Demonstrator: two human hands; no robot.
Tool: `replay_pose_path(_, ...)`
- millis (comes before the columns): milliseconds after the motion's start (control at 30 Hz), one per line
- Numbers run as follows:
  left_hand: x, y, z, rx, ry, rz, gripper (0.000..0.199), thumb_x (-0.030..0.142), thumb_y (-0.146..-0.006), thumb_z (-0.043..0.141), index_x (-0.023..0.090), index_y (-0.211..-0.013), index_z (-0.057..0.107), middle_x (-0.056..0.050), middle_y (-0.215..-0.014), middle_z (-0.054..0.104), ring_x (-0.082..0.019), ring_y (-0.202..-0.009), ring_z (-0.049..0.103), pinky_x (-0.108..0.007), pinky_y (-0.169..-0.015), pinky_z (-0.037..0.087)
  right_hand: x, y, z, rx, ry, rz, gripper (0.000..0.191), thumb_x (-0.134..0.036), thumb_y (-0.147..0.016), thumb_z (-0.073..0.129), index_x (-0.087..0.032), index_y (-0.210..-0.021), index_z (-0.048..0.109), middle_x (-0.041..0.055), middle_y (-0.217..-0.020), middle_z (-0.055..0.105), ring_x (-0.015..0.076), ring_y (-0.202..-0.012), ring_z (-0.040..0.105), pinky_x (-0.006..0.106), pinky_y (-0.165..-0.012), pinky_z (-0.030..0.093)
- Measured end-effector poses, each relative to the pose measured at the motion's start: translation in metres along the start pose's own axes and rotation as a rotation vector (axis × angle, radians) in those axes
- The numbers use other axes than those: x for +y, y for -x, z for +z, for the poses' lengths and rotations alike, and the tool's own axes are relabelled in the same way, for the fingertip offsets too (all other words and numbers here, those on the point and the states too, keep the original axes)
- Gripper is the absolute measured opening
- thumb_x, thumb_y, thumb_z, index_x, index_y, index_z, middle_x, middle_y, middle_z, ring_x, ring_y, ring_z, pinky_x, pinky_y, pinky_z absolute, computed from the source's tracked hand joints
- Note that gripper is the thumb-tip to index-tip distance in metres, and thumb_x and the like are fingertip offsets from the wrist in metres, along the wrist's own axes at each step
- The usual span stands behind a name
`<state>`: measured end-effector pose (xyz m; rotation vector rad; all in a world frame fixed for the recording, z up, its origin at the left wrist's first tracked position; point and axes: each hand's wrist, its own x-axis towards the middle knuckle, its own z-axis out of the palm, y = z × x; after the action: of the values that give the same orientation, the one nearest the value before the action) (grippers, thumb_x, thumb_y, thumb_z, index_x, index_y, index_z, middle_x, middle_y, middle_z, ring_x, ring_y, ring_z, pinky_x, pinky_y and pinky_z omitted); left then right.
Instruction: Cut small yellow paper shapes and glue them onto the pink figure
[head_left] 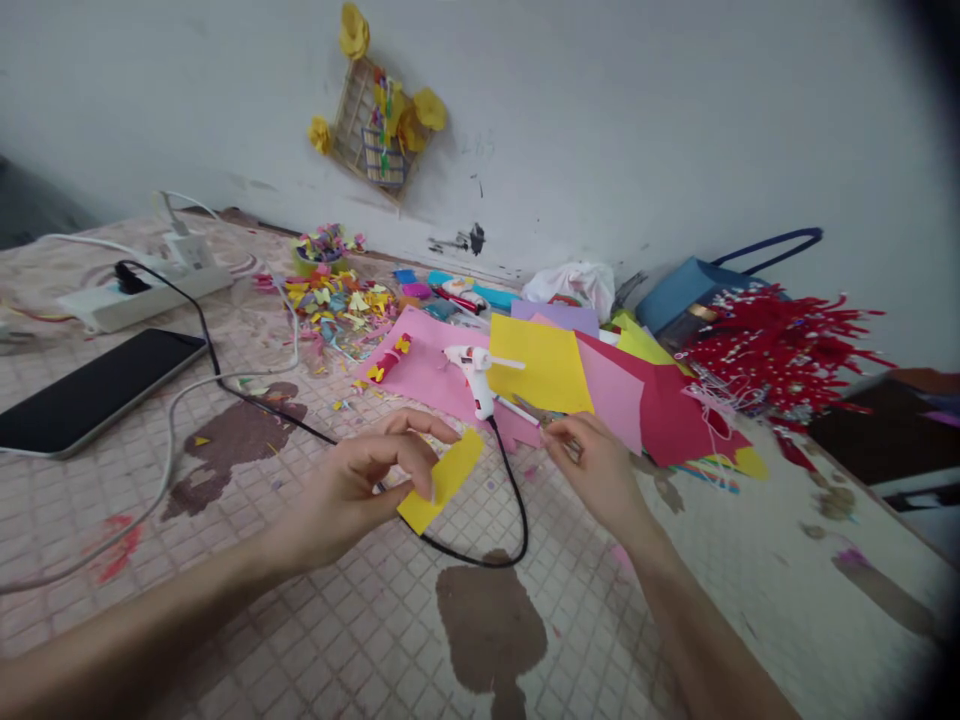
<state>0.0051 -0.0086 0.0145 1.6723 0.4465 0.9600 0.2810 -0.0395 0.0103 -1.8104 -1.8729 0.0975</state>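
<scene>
My left hand (pixel 375 470) pinches a small yellow paper strip (pixel 450 478) between thumb and fingers, above the table. At the right, my right hand (pixel 592 465) has its fingers curled around the handle end of a pair of scissors (pixel 534 409); the handles are mostly hidden. Close to those fingertips lies a thin white stick (pixel 517 409). Between and beyond both hands, a white glue gun (pixel 475 380) rests on coloured paper, a glue stick poking out of its back. Left of it, a red paper roll with yellow bows (pixel 390 360) lies on a pink sheet (pixel 431 350).
The glue gun's black cable (pixel 517 540) loops between my hands toward a power strip (pixel 142 295). A phone (pixel 97 390) lies at left. Paper scraps (pixel 337 305) are heaped at the back, near yellow sheets (pixel 536 360) and red fuzzy stems (pixel 772 340). A wall stands behind.
</scene>
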Motion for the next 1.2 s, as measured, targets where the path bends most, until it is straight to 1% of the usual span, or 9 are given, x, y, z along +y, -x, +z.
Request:
replay_pose_path(100,-0.003,0.003,0.007,-0.033,-0.093,0.035,0.018,0.011,-0.083,0.054,0.020,-0.070,0.063,-0.004,-0.117,0.051,-0.018,-0.097,0.053,-0.032,-0.084,0.043,-0.036,0.014,0.012,-0.446,-0.670,0.031,0.035,-0.047,-0.088,0.043,-0.017,-0.084,0.059,0.0032,-0.074,0.058,0.0131,-0.062,0.053,0.024,-0.053,0.038)
replay_pose_path(167,-0.005,0.005,0.010,-0.058,-0.148,0.052,0.020,0.009,-0.082,0.054,0.020,-0.071,0.065,-0.004,-0.117,0.051,-0.021,-0.104,0.051,-0.034,-0.089,0.041,-0.056,0.024,0.023,-0.632,-1.093,0.139,0.041,-0.056,-0.084,0.046,-0.017,-0.095,0.054,-0.0011,-0.064,0.055,0.0089,-0.048,0.047,0.020,-0.044,0.033)
replay_pose_path(233,-0.007,0.006,0.012,-0.089,-0.172,0.048,0.019,0.009,-0.082,0.054,0.021,-0.072,0.065,-0.005,-0.118,0.051,-0.022,-0.110,0.048,-0.036,-0.092,0.040,-0.068,0.031,0.034,-0.606,-1.351,0.296,0.036,-0.052,-0.081,0.053,-0.018,-0.091,0.052,-0.0035,-0.059,0.053,0.0064,-0.043,0.041,0.018,-0.040,0.028)
replay_pose_path(300,-0.008,0.007,0.013,-0.100,-0.185,0.016,0.017,0.011,-0.082,0.055,0.021,-0.074,0.066,-0.005,-0.120,0.050,-0.023,-0.111,0.048,-0.036,-0.094,0.039,-0.073,0.034,0.042,-0.491,-1.474,0.430,0.029,-0.044,-0.077,0.062,-0.018,-0.086,0.052,-0.0050,-0.058,0.051,0.0055,-0.043,0.039,0.016,-0.038,0.025)
replay_pose_path(400,-0.012,0.008,0.016,-0.084,-0.170,-0.055,0.013,0.013,-0.081,0.057,0.021,-0.077,0.067,-0.005,-0.124,0.049,-0.022,-0.113,0.047,-0.036,-0.098,0.035,-0.073,0.035,0.047,-0.335,-1.492,0.500,0.024,-0.035,-0.073,0.068,-0.017,-0.081,0.054,-0.0055,-0.059,0.050,0.0051,-0.044,0.039,0.016,-0.038,0.025)
replay_pose_path(467,-0.015,0.008,0.019,-0.071,-0.088,-0.130,0.009,0.016,-0.081,0.059,0.021,-0.079,0.066,-0.006,-0.120,0.054,-0.022,-0.112,0.049,-0.036,-0.096,0.037,-0.072,0.035,0.049,-0.298,-1.462,0.479,0.022,-0.034,-0.074,0.067,-0.017,-0.080,0.054,-0.0055,-0.060,0.050,0.0049,-0.045,0.039,0.016,-0.039,0.027)
replay_pose_path(733,-0.019,0.004,0.025,-0.051,0.228,-0.398,0.011,0.024,-0.077,0.062,0.014,-0.073,0.060,-0.002,-0.075,0.062,-0.016,-0.073,0.060,-0.029,-0.070,0.046,-0.073,0.040,0.059,-0.326,-1.359,0.374,0.021,-0.035,-0.078,0.064,-0.017,-0.079,0.054,-0.0072,-0.051,0.049,0.0050,-0.040,0.039,0.016,-0.039,0.029)
replay_pose_path(1000,-0.025,0.006,0.023,0.031,0.194,-0.501,0.018,0.027,-0.074,0.065,0.015,-0.070,0.053,0.003,-0.065,0.058,-0.010,-0.061,0.054,-0.023,-0.059,0.041,-0.073,0.041,0.061,-0.355,-1.382,0.351,0.022,-0.036,-0.085,0.055,-0.016,-0.078,0.057,-0.0044,-0.056,0.052,0.0054,-0.043,0.044,0.015,-0.039,0.033)
replay_pose_path(1200,-0.033,0.007,0.023,0.064,0.186,-0.496,0.024,0.028,-0.072,0.067,0.015,-0.085,0.051,0.001,-0.070,0.060,-0.011,-0.062,0.055,-0.024,-0.058,0.042,-0.072,0.042,0.060,-0.369,-1.356,0.341,0.022,-0.037,-0.083,0.059,-0.016,-0.078,0.056,-0.0049,-0.053,0.052,0.0051,-0.041,0.044,0.015,-0.038,0.034)
